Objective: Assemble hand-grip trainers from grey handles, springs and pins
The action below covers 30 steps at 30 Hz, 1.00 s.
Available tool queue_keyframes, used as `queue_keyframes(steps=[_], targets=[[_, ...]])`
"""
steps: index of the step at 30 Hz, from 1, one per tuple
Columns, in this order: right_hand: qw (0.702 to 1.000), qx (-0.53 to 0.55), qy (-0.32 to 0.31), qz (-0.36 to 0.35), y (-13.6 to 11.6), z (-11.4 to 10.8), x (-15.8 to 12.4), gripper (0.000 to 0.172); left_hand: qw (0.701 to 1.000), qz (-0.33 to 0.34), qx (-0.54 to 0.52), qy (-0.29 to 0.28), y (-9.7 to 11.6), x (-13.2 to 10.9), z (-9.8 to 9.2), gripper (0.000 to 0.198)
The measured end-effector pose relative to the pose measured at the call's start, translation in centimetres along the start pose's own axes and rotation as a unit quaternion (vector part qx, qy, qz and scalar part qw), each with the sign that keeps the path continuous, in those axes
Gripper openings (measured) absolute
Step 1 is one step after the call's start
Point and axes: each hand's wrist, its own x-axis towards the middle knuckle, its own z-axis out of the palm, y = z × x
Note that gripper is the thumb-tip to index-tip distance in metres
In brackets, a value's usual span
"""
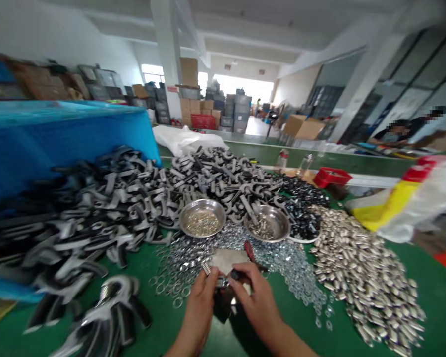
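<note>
Near the front middle of the bench, my left hand [204, 292] is closed on a part with a metal coil spring [205, 268] sticking up past its fingers. My right hand [254, 292] pinches a small black piece [236, 274] against the same part. Below the fingers hangs a dark section [222, 305], too blurred to name. Just behind both hands lies a flat grey plate [228, 258], with a red-handled tool [249, 251] at its right. Shiny metal rings [177, 301] are scattered left of my left hand, and small nuts or washers [301, 282] to the right.
Grey-and-black curved handles [134, 193] pile up leftward and behind. Two steel bowls [180, 225] [287, 233] hold small metal parts. Metal cylinders [364, 267] and black pieces [305, 218] heap at right. A blue bin [96, 134], red tray [330, 174] and sack [412, 198] border the bench.
</note>
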Motion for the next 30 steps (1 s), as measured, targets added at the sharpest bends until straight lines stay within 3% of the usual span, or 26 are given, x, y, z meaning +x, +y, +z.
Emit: queue_keyframes(steps=[5,9,13,15,17,18,21,22,23,26,30], targets=[[0.990,-0.099,-0.070,-0.066,0.5,-1.0,-0.4,0.020,0.996,-0.048,-0.073,-0.016,0.4,-0.1,-1.3,0.039],[0.979,-0.107,-0.105,-0.138,0.3,-2.4,-0.2,0.019,0.995,-0.036,-0.059,-0.068,2.2,-0.5,-1.7,0.036],[0.959,-0.103,-0.168,-0.204,-0.1,-3.8,0.9,0.025,0.996,0.009,0.007,-0.085,3.3,-0.8,-1.7,0.030],[0.970,-0.053,-0.184,-0.149,-0.4,-3.6,1.3,0.020,0.995,0.041,0.048,-0.075,3.2,-0.9,-1.7,0.027],[0.971,0.073,-0.228,-0.012,-0.8,-2.8,1.3,0.020,0.991,0.070,0.088,-0.066,2.9,-0.8,-1.6,0.026],[0.950,0.159,-0.258,0.079,-1.1,-2.3,1.2,0.030,0.988,0.087,0.110,-0.066,2.8,-0.8,-1.6,0.025],[0.815,0.378,-0.320,0.301,-1.9,-1.1,0.6,0.053,0.972,0.139,0.166,-0.094,2.6,-0.5,-1.9,0.023],[0.789,0.406,-0.323,0.329,-2.1,-0.9,0.4,0.055,0.968,0.149,0.174,-0.105,2.6,-0.4,-2.0,0.022],[0.786,0.410,-0.321,0.334,-2.2,-0.9,0.2,0.054,0.966,0.152,0.176,-0.115,2.6,-0.3,-2.2,0.022],[0.807,0.388,-0.326,0.304,-2.2,-1.1,-0.4,0.046,0.965,0.157,0.153,-0.144,2.9,-0.3,-2.9,0.022],[0.711,0.451,-0.408,0.353,-1.5,-0.6,-1.1,0.061,0.968,0.147,0.124,-0.163,2.7,-0.4,-3.5,0.022]])
